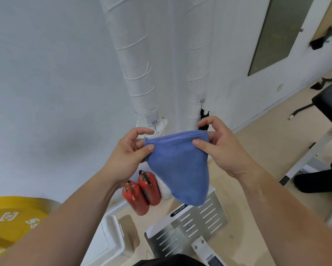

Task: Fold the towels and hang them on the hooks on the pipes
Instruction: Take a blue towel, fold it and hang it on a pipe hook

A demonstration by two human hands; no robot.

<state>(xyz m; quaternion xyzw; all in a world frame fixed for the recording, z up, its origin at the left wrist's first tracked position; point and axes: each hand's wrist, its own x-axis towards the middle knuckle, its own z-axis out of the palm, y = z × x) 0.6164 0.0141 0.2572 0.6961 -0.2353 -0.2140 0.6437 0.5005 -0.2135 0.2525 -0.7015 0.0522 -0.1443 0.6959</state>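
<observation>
A folded blue towel [178,166] hangs in front of me, its doubled top edge stretched level between both hands. My left hand [128,152] pinches the left top corner between thumb and fingers. My right hand [219,144] pinches the right top corner. Behind the towel stand two white wrapped pipes, the left pipe [134,60] and the right pipe [197,54]. A small hook [202,101] sits on the right pipe, with a black towel [204,120] hanging below it, partly hidden by my right hand. Another hook [154,122] shows low on the left pipe.
Two red fire extinguishers [142,191] stand on the floor by the wall. A yellow weight plate [11,221] is at lower left. A grey slotted machine footplate [195,223] lies below me, a black bench [328,104] stands at right, and a white box [111,239] is on the floor.
</observation>
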